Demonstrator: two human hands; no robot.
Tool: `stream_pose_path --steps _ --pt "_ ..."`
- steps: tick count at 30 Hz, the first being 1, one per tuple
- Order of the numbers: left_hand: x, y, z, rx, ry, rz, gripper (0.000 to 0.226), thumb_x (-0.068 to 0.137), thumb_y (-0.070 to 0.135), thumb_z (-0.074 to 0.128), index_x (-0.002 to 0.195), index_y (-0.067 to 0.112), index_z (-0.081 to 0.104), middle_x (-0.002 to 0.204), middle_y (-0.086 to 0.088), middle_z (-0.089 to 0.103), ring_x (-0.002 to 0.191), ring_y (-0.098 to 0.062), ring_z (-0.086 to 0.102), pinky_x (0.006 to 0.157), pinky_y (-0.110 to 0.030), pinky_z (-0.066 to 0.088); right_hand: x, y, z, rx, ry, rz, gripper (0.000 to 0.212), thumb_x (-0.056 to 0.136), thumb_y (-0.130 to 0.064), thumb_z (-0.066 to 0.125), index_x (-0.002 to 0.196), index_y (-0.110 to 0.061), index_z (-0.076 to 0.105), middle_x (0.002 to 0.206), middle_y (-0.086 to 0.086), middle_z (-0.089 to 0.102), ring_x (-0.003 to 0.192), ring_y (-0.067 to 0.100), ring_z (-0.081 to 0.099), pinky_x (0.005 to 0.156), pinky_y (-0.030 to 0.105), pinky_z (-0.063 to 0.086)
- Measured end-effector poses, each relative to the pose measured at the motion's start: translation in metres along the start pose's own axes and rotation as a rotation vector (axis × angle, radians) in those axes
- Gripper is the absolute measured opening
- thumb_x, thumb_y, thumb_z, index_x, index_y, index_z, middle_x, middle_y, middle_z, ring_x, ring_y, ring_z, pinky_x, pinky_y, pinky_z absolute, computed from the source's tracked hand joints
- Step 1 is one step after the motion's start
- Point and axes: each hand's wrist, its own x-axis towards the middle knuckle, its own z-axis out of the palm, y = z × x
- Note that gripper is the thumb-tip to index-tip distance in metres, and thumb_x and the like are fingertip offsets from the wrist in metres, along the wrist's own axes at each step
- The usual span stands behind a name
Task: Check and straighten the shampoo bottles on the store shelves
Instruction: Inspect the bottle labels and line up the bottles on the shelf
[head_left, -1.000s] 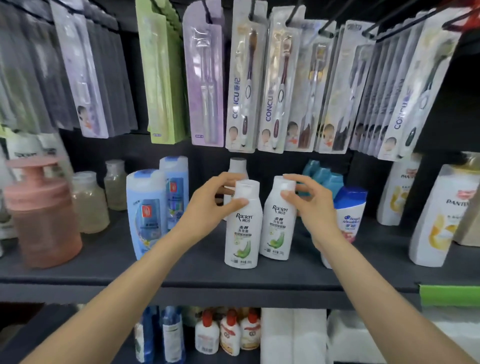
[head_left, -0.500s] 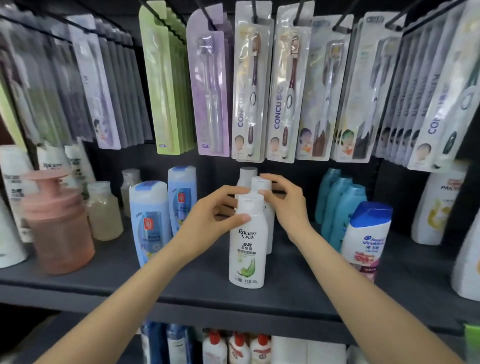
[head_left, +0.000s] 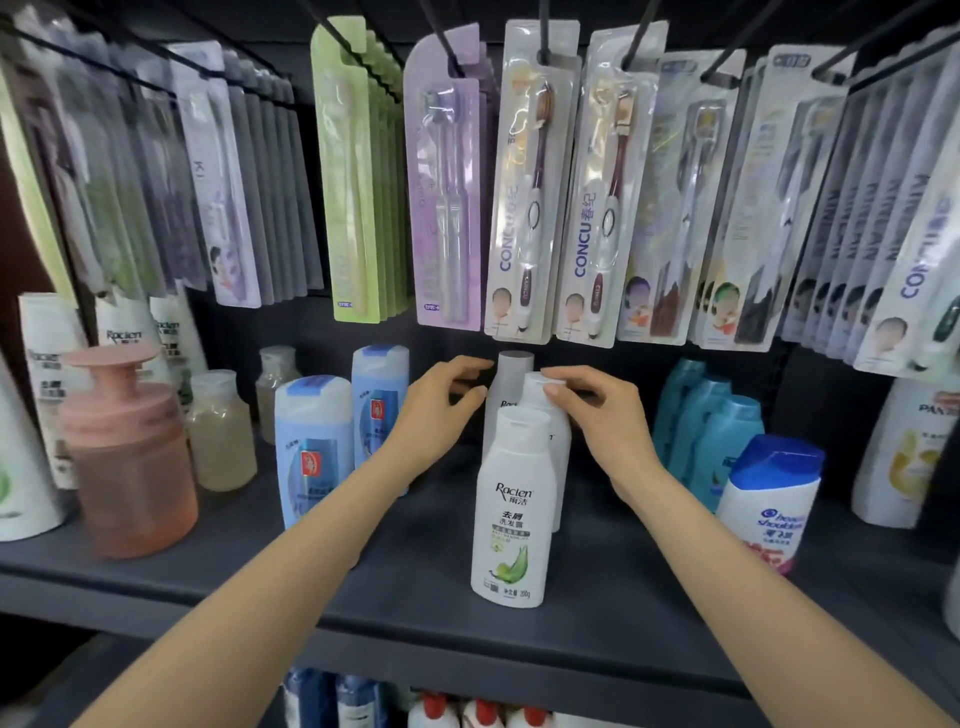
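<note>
the left hand (head_left: 441, 410) is raised beside the white bottles, its fingers loosely spread and slightly curled; nothing is gripped, and whether the fingertips touch the rear bottle (head_left: 511, 384) cannot be told. the right hand (head_left: 605, 415) is laid against the cap of the middle bottle (head_left: 545, 402), with thumb and fingertips closed lightly on the cap in a pinch. the front bottle (head_left: 511, 509), white with a green leaf and "racten" on its label, is stood upright near the shelf's front edge, touched by neither hand. the three white bottles are lined up one behind another, front to back, near the middle of the shelf (head_left: 415, 582).

the shelf is dark grey. on its left a large pink pump jar (head_left: 127, 447) is seen, with two cloudy jars (head_left: 221, 431) just behind it and more white bottles (head_left: 47, 395) at the far left. two blue bottles (head_left: 317, 447) are stood just left of the left forearm. to the right a row of teal bottles (head_left: 711, 436) is set, with a white blue-capped bottle (head_left: 774, 499) in front of them and a white and gold bottle (head_left: 914, 452) at the far right. above, packs of toothbrushes (head_left: 530, 182) are hung on black hooks across the whole width. below the shelf, red-capped bottles (head_left: 483, 712) are partly seen.
</note>
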Motion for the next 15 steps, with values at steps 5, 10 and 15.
stream_pose_path --steps 5,10,15 --pt "0.028 -0.008 0.009 0.074 -0.091 -0.021 0.045 0.093 0.015 0.053 0.137 0.021 0.045 0.132 -0.012 0.05 0.12 -0.024 0.051 0.091 -0.021 0.036 0.005 0.005 0.001 -0.05 -0.006 -0.006 0.016 0.084 -0.012 0.067 0.094 -0.024 0.072 0.09 -0.007 0.07 0.087 0.008 0.064 0.08 0.031 0.054" --pt "0.038 -0.013 0.014 0.0 -0.188 -0.01 0.046 0.095 0.01 0.049 0.139 0.022 0.042 0.135 -0.007 0.052 0.121 -0.022 0.051 0.095 -0.023 0.038 0.003 0.005 0.004 -0.016 0.021 -0.004 0.015 0.084 -0.011 0.067 0.09 -0.024 0.072 0.089 -0.009 0.071 0.085 0.005 0.064 0.077 0.028 0.052" --pt "0.034 -0.016 0.014 -0.068 -0.182 -0.006 0.04 0.092 0.009 0.055 0.129 0.023 0.048 0.119 -0.006 0.058 0.106 -0.018 0.056 0.087 -0.024 0.043 0.002 0.006 0.005 0.003 0.029 0.024 0.016 0.084 -0.01 0.066 0.091 -0.024 0.072 0.093 -0.005 0.072 0.091 0.01 0.065 0.083 0.034 0.054"
